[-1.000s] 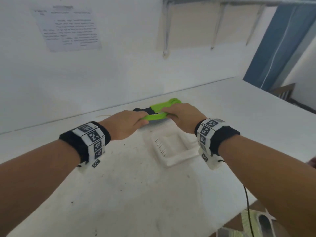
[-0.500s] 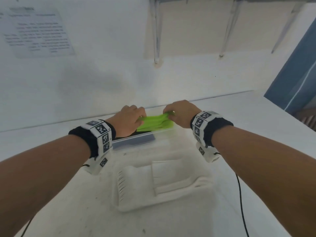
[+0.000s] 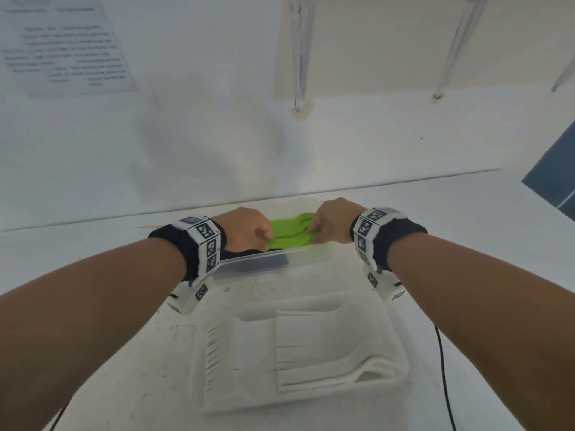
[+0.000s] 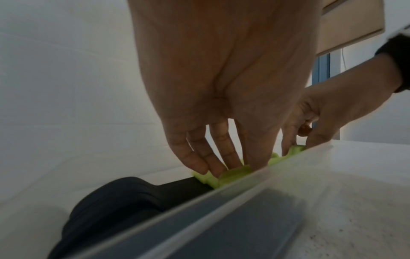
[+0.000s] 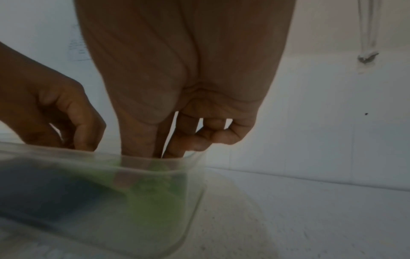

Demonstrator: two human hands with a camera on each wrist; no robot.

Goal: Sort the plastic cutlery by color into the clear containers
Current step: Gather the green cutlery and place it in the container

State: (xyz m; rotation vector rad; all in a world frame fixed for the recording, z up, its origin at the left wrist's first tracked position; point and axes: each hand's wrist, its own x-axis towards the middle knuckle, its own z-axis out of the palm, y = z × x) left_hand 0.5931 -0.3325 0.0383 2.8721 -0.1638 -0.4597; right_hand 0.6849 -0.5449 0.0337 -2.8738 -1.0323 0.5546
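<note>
White wall and a pale, speckled worktop (image 3: 466, 219) fill the view, with a printed paper sheet (image 3: 67, 46) stuck up on the wall at far left. Down by the left hand (image 3: 245, 228), the fingers (image 4: 218, 157) reach down into the far clear plastic container (image 3: 280, 264), tips pressed together on one end of the bright green plastic cutlery bundle (image 3: 291, 234). Just below those fingertips, and off to their left, black plastic cutlery (image 4: 124, 198) lies in the same container, showing dark through its near wall. Between the two sets of fingers the green bundle spans across, sitting on top of the black pieces and just above the rim. Over to the right hand (image 3: 334, 220): thumb and fingers (image 5: 182, 143) dip past the rim, pinching the other end of the green bundle, with the outer fingers curled in; seen through the plastic in the right wrist view, the tips are blurred. Nearer than both hands sits a second clear plastic container (image 3: 401, 346) holding white plastic cutlery (image 3: 311, 353), forks with tines pointing left. At far right a thin black cable (image 3: 443, 368) trails from the wrist band across the worktop.
</note>
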